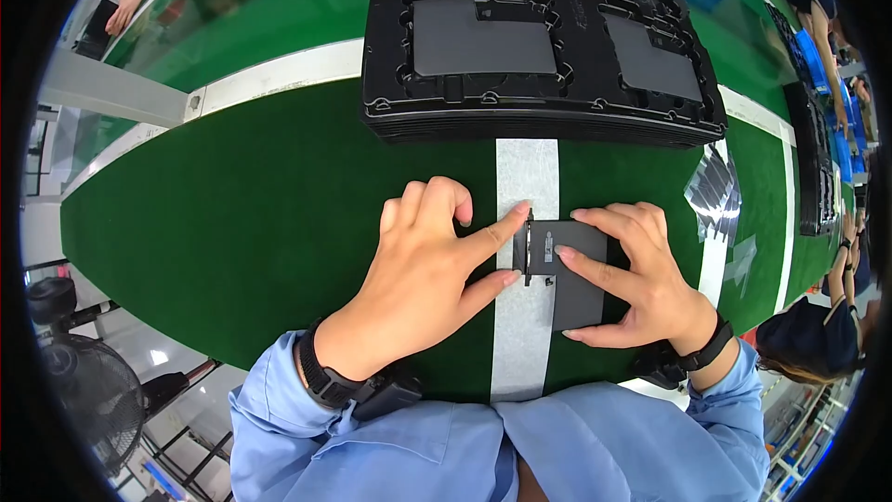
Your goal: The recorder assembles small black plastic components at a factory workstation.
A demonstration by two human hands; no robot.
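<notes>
Sm. printed label (548, 247) on dk. grey flat pc. (578, 297), illeg.; moulded marks (587, 13) on blk. tray (539, 125), likewise illeg.

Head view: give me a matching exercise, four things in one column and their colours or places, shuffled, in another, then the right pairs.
Things
1. part
2. tray stack
3. left hand
4. strip

Colours and places
a. white, running under the part
b. touching the part's left end
c. black, beyond both hands
d. grey, touched by the right hand

Pairs: 1-d, 2-c, 3-b, 4-a
</notes>
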